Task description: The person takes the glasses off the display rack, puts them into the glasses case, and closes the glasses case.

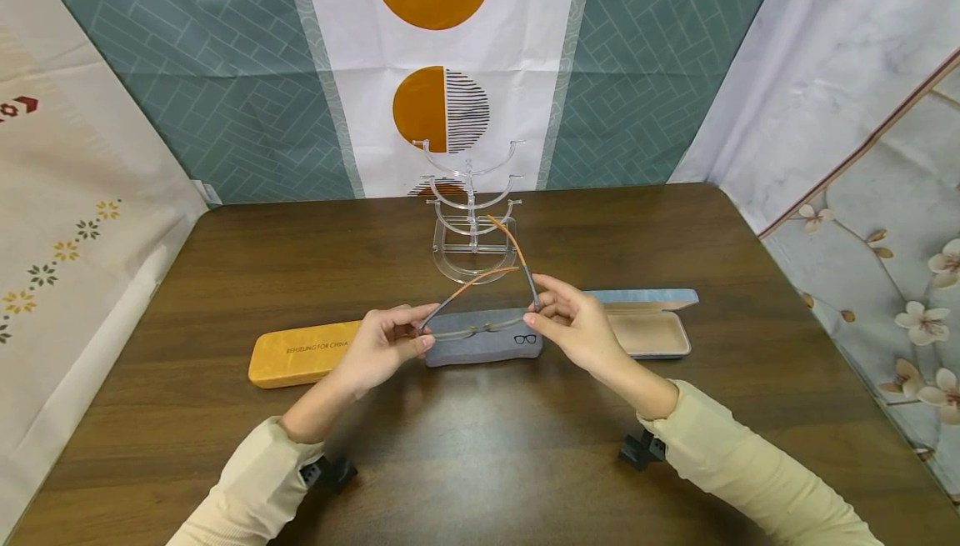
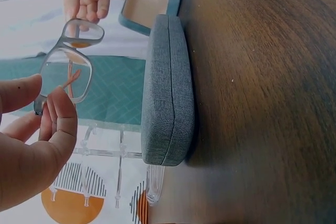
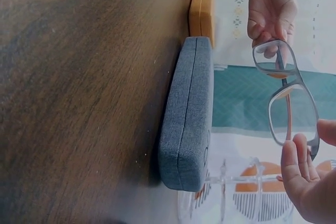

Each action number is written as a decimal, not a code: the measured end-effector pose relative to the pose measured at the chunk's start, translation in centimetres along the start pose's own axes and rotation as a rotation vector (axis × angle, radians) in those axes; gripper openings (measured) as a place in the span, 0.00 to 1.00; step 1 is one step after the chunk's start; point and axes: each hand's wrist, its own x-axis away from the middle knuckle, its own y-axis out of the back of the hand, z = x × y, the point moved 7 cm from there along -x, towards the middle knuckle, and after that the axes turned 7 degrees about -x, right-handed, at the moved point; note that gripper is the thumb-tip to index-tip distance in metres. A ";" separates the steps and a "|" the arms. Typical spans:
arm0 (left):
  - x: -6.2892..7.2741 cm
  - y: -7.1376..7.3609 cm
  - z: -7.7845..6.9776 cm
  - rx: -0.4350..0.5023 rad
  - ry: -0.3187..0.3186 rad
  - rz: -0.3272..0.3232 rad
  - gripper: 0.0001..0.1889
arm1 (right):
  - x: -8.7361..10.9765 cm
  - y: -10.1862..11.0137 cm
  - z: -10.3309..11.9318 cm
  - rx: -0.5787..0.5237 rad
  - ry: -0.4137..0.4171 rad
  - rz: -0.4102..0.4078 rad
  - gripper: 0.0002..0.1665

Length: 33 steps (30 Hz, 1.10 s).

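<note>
A pair of eyeglasses [image 1: 517, 250] with grey rims and orange-tipped temples is held up between both hands, above a closed grey glasses case [image 1: 483, 352]. My left hand [image 1: 382, 346] pinches the left end of the frame near its hinge, thumb against the other fingers. At the opposite end, my right hand [image 1: 573, 321] grips the frame in the same way. Both temples are unfolded and point away from me, their tips crossing in the wrist views. In the left wrist view, the lenses [image 2: 65, 72] hang beside the grey case, apart from it.
A closed yellow case [image 1: 300, 354] with printed lettering lies at the left, partly behind the left hand. To the right sits an open blue case [image 1: 652, 298] with a beige lining. Behind the glasses stands a clear tiered display stand [image 1: 471, 196] on the wooden table [image 1: 480, 454].
</note>
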 end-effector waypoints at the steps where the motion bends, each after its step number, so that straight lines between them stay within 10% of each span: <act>1: 0.0 0.0 -0.1 -0.002 -0.003 0.003 0.19 | 0.0 0.0 0.0 0.000 0.003 0.000 0.30; 33: 0.2 -0.3 -0.9 0.029 -0.090 0.057 0.13 | -0.3 0.9 -0.5 0.109 0.011 -0.054 0.21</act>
